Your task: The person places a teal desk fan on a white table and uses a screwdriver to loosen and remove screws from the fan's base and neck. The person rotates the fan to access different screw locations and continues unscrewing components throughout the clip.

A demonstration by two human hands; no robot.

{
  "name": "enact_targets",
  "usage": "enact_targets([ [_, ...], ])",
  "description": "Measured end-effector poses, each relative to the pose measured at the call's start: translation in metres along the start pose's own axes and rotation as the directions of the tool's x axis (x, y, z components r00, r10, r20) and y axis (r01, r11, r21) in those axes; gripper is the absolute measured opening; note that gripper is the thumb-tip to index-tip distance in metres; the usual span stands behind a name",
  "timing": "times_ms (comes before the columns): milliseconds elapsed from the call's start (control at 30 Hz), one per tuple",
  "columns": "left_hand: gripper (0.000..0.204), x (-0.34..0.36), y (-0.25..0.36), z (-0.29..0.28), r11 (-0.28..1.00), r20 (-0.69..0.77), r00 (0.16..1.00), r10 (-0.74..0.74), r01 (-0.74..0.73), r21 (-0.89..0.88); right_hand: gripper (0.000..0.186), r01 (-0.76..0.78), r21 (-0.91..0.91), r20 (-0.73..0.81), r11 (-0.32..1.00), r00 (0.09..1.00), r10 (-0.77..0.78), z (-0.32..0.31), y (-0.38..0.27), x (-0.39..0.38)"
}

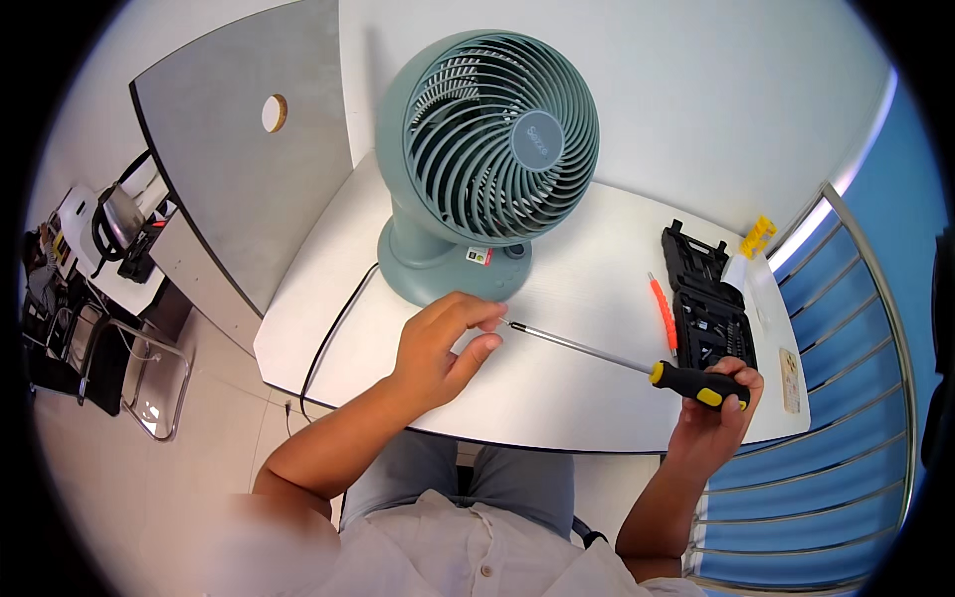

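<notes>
My right hand [718,400] is closed around the black and yellow handle of a long screwdriver [587,349]. Its steel shaft lies almost level above the table, with the dark tip toward the left. At that tip is my left hand [448,348], its fingers bent around a tiny silvery piece too small to name. The left thumb is held apart below the fingers. Just beyond both hands a grey-green desk fan [398,264] stands upright, its round spiral grille turned toward the right.
On the white table [587,398], a black tool case [693,261] lies unfolded at the right, beside a red pen-like tool [664,313] and a yellow plastic piece [758,237]. A black cable [336,323] runs off the left edge. Metal railing [863,261] borders the right side.
</notes>
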State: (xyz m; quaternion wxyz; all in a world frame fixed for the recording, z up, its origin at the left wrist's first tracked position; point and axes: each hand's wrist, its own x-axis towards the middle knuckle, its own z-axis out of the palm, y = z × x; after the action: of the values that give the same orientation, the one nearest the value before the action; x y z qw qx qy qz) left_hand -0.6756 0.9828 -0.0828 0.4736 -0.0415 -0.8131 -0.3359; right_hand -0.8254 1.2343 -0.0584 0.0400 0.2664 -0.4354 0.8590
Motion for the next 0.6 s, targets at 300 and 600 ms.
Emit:
enact_targets([
  [300, 0.009, -0.025, -0.029, -0.028, 0.937, -0.206, 0.966, -0.157, 0.212, 0.276, 0.034, -0.021, -0.013, -0.047, 1.000, 0.999, 0.020, -0.004, 0.016, -0.014],
  [600, 0.004, -0.026, -0.218, -0.148, 0.389, -0.148, 0.773, -0.617, 0.463, 0.796, 0.016, -0.372, 0.306, -0.133, 0.877, 0.895, 0.426, -0.090, 0.082, 0.007],
])
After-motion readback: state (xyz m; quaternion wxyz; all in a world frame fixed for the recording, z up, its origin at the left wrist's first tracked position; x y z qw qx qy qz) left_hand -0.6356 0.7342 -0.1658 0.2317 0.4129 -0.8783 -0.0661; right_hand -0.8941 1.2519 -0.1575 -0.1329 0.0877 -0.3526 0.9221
